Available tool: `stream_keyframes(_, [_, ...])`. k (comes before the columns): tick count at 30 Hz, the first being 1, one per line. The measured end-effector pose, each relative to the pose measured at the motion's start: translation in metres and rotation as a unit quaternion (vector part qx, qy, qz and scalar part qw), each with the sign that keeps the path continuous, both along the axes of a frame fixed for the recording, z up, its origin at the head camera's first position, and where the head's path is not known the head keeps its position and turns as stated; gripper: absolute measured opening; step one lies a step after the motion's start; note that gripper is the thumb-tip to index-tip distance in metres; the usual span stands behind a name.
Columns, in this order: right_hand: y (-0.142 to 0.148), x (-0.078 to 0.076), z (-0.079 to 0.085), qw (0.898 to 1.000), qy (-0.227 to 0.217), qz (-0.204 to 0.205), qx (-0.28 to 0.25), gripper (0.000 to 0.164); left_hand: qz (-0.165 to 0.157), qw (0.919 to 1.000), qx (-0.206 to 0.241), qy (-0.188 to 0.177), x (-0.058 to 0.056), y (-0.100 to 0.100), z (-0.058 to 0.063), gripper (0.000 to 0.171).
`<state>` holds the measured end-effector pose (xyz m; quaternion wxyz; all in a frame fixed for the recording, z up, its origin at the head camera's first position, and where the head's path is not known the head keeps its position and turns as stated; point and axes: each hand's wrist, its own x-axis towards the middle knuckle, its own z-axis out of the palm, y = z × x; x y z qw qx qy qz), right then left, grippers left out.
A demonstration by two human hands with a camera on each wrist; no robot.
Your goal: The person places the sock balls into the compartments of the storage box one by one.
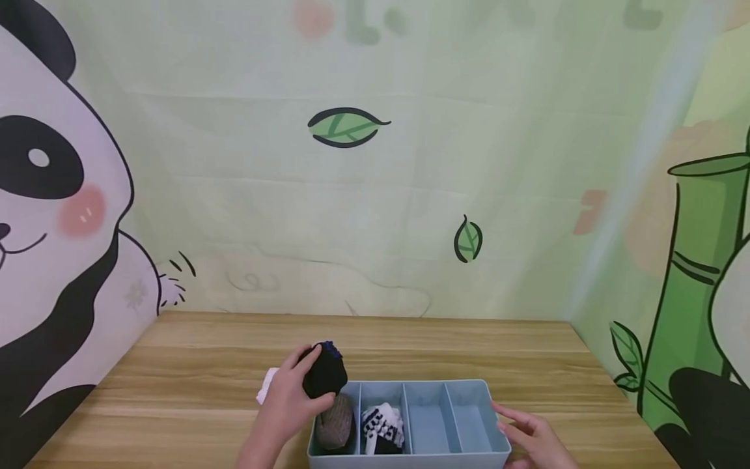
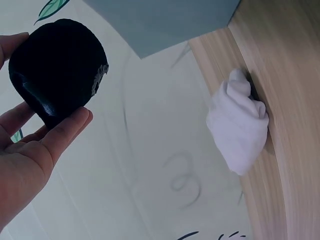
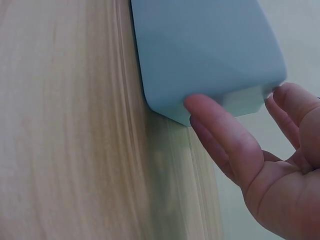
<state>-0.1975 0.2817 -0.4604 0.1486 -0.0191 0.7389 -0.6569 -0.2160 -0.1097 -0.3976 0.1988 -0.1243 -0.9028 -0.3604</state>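
My left hand (image 1: 286,398) grips a black rolled-up sock (image 1: 329,376), thumb on one side and fingers on the other, above the left end of a light blue divided box (image 1: 404,462). In the left wrist view the black sock (image 2: 57,70) shows a pale grey patch at its edge. A grey-brown sock bundle (image 1: 334,423) lies in the leftmost compartment, partly below the left hand. One compartment over sits a black-and-white patterned sock bundle (image 1: 383,423). At the box's right end, my right hand (image 1: 534,438) touches the wall with extended fingers (image 3: 225,130).
Left of the box, behind the left hand, a white sock bundle (image 2: 237,125) lies on the wooden table (image 1: 193,391). Nothing lies in the two right compartments. A printed cloth backdrop (image 1: 234,195) with a panda and leaves rises behind the table.
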Motion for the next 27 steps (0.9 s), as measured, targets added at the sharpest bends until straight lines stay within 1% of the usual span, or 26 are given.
stream_keyframes(10, [-0.003,0.001,0.001,1.000,-0.003,-0.014,0.009,0.053,-0.020,0.9998,0.005,-0.005,0.001,0.013,0.004,0.068])
stream_keyframes(16, [-0.003,0.002,0.002,1.000,0.006,-0.006,0.014,0.055,-0.035,0.9992,0.005,-0.020,0.000,0.022,0.004,0.068])
stream_keyframes(22, [-0.004,0.004,0.002,1.000,0.007,-0.018,0.020,0.056,-0.062,0.9979,0.009,-0.015,-0.001,0.031,0.003,0.068])
stream_keyframes(27, [-0.004,0.005,0.002,0.999,-0.005,-0.027,0.032,0.055,-0.081,0.9966,-0.008,-0.011,-0.001,0.040,0.003,0.066])
